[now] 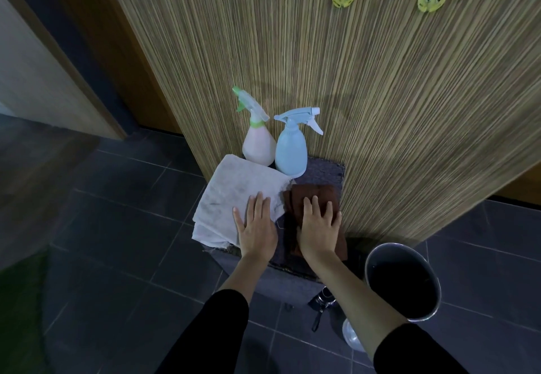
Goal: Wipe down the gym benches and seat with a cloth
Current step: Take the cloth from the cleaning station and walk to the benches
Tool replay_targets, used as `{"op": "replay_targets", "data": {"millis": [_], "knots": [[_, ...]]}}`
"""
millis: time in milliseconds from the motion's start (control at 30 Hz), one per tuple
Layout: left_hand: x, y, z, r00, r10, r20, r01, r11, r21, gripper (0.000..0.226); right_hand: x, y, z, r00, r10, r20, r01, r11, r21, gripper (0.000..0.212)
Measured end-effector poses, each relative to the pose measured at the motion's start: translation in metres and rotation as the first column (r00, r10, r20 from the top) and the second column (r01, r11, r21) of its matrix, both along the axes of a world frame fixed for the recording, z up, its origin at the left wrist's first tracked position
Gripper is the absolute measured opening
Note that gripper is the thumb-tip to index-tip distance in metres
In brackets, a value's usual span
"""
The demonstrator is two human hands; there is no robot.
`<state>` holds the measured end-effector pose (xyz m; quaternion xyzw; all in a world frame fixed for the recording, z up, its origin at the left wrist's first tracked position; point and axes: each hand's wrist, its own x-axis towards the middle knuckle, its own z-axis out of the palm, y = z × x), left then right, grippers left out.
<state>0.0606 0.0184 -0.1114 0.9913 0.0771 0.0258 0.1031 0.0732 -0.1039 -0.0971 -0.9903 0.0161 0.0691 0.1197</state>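
Two hands lie flat on two cloths, nothing lifted yet.
Nearest, a bucket stands beside the stool. On the stool, the left hand rests with straight fingers on the white cloth. The right hand presses the brown cloth, fingers perhaps slightly bent, gripping nothing. Probably one cloth is being chosen for wiping. Behind them, the pink bottle and blue bottle wait, with no label readable.

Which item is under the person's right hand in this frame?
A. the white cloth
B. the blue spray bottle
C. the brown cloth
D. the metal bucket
C: the right hand rests with fingers spread on the brown cloth, while the left hand lies flat on the white cloth beside it.
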Motion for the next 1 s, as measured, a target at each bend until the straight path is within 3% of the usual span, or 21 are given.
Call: {"op": "replay_targets", "data": {"millis": [167,333,433,600,833,1000], "knots": [[0.000,-0.001,-0.002,0.999,-0.012,-0.041,0.013,1.000,0.007,0.058,0.001,-0.015,0.003,0.999,0.031,-0.023,-0.028,0.992,0.122,0.059],[-0.007,-0.005,0.007,0.994,-0.041,-0.106,0.039,0.999,-0.015,0.055,-0.008,-0.044,0.012,0.996,0.044,0.080,-0.069,0.936,0.346,0.060],[-0.011,-0.013,0.015,0.992,-0.065,-0.106,0.057,0.995,-0.077,0.051,-0.010,-0.063,0.021,0.996,-0.038,0.085,-0.012,0.852,0.524,0.057],[-0.015,-0.043,0.044,0.984,-0.120,-0.132,0.090,0.973,-0.214,0.049,-0.021,-0.094,0.047,0.979,-0.197,-0.053,0.173,0.660,0.731,0.055],[-0.037,-0.098,0.096,0.959,-0.258,-0.121,0.210,0.927,-0.309,0.046,-0.074,-0.138,0.078,0.951,-0.294,-0.098,0.265,0.605,0.751,0.045],[-0.055,-0.140,0.136,0.922,-0.383,-0.067,0.349,0.891,-0.290,0.042,-0.122,-0.171,0.115,0.906,-0.416,-0.070,0.335,0.606,0.722,0.039]]}}
